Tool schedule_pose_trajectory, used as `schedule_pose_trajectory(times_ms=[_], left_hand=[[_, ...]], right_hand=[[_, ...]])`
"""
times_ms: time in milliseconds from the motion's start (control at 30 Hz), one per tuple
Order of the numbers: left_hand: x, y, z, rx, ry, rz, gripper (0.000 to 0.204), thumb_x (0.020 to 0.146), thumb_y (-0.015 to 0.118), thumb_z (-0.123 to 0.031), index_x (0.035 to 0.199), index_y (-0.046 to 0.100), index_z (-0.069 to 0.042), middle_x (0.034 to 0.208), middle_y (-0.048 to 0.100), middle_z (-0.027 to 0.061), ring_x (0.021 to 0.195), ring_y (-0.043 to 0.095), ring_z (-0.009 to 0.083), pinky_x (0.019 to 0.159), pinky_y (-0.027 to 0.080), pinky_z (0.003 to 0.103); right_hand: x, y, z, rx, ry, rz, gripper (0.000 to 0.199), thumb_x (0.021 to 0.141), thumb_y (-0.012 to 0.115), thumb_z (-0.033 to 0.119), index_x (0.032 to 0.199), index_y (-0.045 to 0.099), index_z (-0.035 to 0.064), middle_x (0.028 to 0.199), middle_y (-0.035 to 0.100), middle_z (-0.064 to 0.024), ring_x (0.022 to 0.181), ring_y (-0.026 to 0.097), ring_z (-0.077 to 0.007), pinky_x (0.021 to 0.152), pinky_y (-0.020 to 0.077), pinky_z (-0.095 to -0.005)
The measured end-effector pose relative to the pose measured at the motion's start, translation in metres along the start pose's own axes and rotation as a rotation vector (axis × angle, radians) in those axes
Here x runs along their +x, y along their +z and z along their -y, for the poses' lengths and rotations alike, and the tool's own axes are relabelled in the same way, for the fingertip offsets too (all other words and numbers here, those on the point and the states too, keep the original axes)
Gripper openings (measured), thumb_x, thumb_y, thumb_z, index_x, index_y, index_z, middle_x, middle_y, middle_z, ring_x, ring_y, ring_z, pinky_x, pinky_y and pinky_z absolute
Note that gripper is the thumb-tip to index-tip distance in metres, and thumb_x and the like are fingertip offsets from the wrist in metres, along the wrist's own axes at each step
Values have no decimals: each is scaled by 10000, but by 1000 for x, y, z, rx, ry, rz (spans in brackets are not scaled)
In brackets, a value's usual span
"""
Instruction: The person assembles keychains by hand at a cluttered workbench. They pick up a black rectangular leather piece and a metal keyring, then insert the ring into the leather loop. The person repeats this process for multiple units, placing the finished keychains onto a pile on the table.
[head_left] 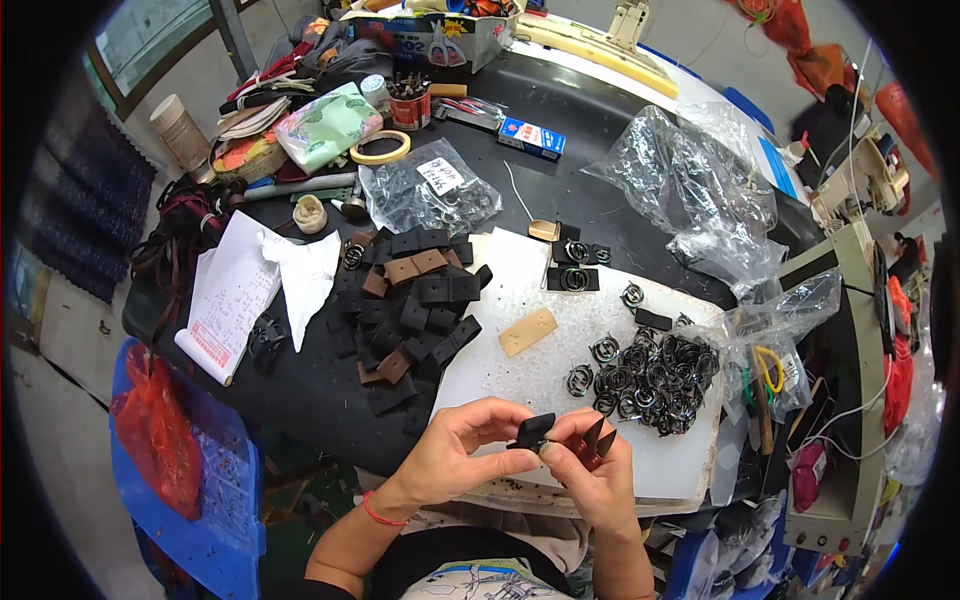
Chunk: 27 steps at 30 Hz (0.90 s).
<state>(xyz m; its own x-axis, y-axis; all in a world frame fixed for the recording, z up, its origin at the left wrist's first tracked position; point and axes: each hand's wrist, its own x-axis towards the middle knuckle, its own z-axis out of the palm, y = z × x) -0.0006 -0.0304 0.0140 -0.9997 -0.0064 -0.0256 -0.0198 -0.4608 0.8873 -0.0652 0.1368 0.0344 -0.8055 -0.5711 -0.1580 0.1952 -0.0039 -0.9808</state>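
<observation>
Near the board's front edge, my left hand (462, 452) is closed on a small black strap piece (532, 430), pinched between thumb and fingers. My right hand (598, 478) meets it there, thumb and forefinger pinched at a tiny shiny bit against the strap piece, too small to make out. Tucked in the right fingers are red snips (598, 440), two dark pointed blades sticking up. Beyond the hands, a white board (480, 375) carries a heap of black metal ring buckles (655, 380) and one tan strap piece (528, 332). Black and brown strap pieces (410, 290) are piled on the left.
Some black pieces with rings (573, 279) lie at the board's far edge. Plastic bags (690, 190) spread at the far right. A written notepad (225, 300), a tape roll (381, 148) and a blue box (531, 138) are on the black table. A blue chair (225, 500) stands at left.
</observation>
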Motion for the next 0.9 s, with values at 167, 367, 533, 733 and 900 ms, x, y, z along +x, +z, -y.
schedule_pose_trajectory(times_ms=[167, 367, 533, 733, 900], left_hand=[[1, 4, 2, -17, -54, -105, 220, 876, 602, -74, 1066, 592, 34, 978, 627, 61, 921, 572, 97, 846, 459, 251], [-1, 3, 11, 20, 32, -146, 193, 877, 602, -82, 1041, 623, 16, 944, 647, 58, 870, 592, 103, 782, 477, 249], [6, 3, -12, 552, 175, -41, 203, 832, 656, -71, 1014, 628, 13, 940, 650, 78, 894, 607, 133, 803, 480, 272], [3, 13, 11, 100, 53, -184, 351, 822, 662, -51, 1123, 496, 20, 1054, 579, 81, 994, 564, 135, 927, 442, 293], [6, 12, 8, -71, -2, -67, 247, 848, 624, -28, 1056, 500, 21, 1044, 523, 50, 1016, 517, 119, 944, 417, 284]], right_hand=[[1, 4, -2, -50, -52, -17, 102, 826, 635, 22, 889, 556, 7, 830, 506, 3, 653, 444, -20, 545, 357, -170], [2, 5, -1, -24, -40, -18, 101, 827, 636, 28, 882, 554, 12, 816, 514, 2, 644, 447, -20, 546, 361, -166], [6, -1, -3, 62, 91, 19, 135, 820, 650, 31, 912, 556, 0, 850, 518, -8, 656, 450, -23, 569, 369, -162], [5, 1, -8, -52, -60, -93, 190, 820, 655, 26, 989, 569, 9, 789, 556, 17, 668, 476, -23, 581, 384, -161], [4, -2, -1, 207, 78, -64, 183, 815, 659, 16, 975, 570, 13, 803, 570, 14, 678, 485, -24, 585, 386, -162]])
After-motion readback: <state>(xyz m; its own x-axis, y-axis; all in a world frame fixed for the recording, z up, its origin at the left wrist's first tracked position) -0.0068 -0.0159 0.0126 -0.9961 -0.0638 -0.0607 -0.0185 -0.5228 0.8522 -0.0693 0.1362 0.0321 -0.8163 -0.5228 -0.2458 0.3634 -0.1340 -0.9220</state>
